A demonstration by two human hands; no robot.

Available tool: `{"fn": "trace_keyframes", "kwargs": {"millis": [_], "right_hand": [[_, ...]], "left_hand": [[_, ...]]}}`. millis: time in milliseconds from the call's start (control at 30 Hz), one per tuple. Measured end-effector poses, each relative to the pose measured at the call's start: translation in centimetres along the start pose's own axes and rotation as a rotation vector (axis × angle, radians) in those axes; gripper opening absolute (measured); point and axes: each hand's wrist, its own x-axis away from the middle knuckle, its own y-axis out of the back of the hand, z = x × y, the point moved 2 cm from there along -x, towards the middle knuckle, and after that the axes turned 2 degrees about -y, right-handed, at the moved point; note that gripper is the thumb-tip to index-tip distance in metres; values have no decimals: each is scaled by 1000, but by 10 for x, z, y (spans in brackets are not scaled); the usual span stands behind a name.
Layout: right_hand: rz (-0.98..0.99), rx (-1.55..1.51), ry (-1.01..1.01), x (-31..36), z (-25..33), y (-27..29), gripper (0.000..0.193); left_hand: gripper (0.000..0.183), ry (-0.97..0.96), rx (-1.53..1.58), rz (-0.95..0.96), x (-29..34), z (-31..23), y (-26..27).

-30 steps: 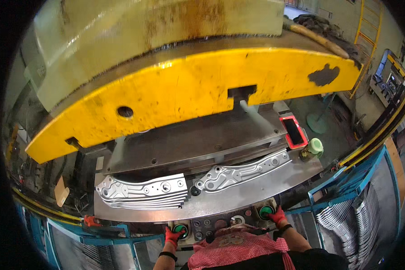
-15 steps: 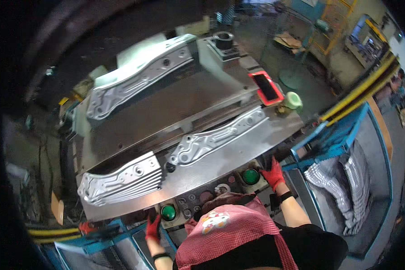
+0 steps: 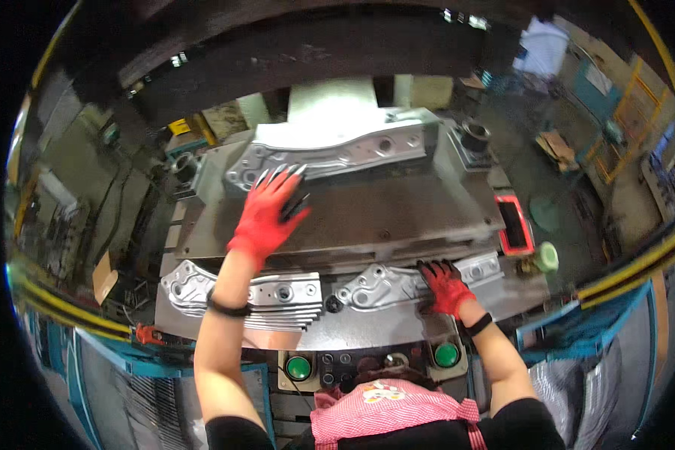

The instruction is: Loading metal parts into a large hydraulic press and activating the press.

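Note:
My left hand (image 3: 271, 214), in a red glove with dark fingertips, reaches over the press bed with its fingers spread. Its fingertips are at the near edge of a stamped metal bracket (image 3: 364, 150) lying on the die; whether they touch it I cannot tell. A second bracket (image 3: 382, 287) lies on the front ledge. My right hand (image 3: 446, 289), also gloved, is closed across that one, fingers over its far side and thumb toward its near side. Left of it sits a stack of similar brackets (image 3: 283, 294), partly hidden behind my left forearm.
Two green push buttons (image 3: 299, 367) (image 3: 446, 355) flank a control panel below the ledge (image 3: 367, 330). A red-framed phone (image 3: 514, 225) and a pale green cup (image 3: 547, 256) stand at the right. Guide posts (image 3: 473, 137) rise at the die's corners. Blue bins with metal parts flank me.
Both hands have left the places beside the green buttons. My left hand has moved forward over the die, my right onto the front bracket. The view has turned and levelled.

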Motion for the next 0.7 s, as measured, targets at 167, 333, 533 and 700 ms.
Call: {"fn": "trace_keyframes", "kwargs": {"millis": [167,333,533,700], "right_hand": [[131,-3,70,-33,17,10,105],[266,19,35,-32,-5,-14,110],[274,74,32,-34,-1,-10,118],[302,84,-28,-40,1,-5,120]], "left_hand": [[46,0,-388,102,-77,58,-55],[39,-30,-332,301,-113,61,-69],[42,-134,-308,191,-10,41,28],[48,-19,-306,585,93,69,55]]}}
